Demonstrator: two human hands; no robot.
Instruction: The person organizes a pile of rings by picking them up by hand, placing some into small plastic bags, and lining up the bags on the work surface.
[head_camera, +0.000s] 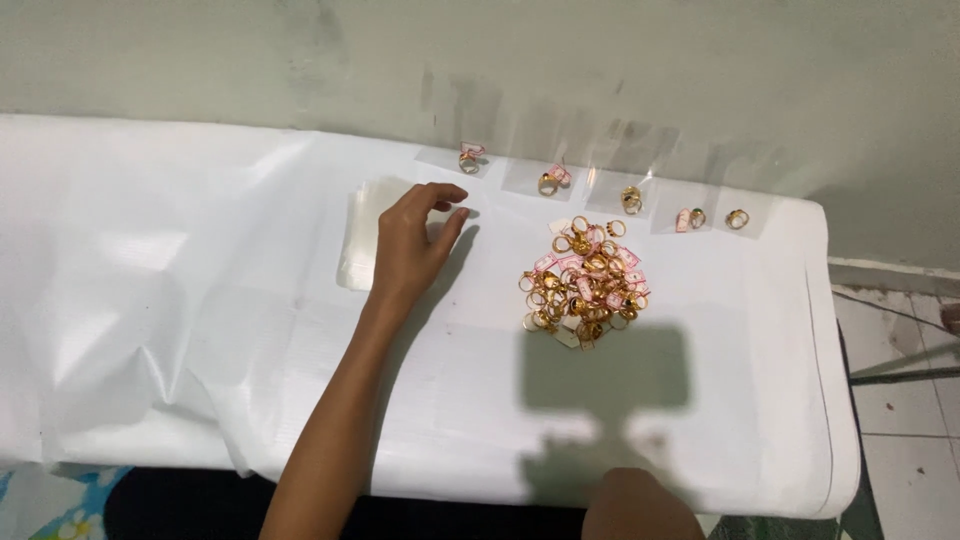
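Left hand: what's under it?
The left hand rests on a stack of clear plastic sleeves lying on the white table cover. The hand hides the stack's right part, so anything under the palm cannot be seen.

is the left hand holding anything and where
Nothing is clearly held. The left hand rests its fingertips on the stack of clear plastic bags, at its right edge; a pinch cannot be told.
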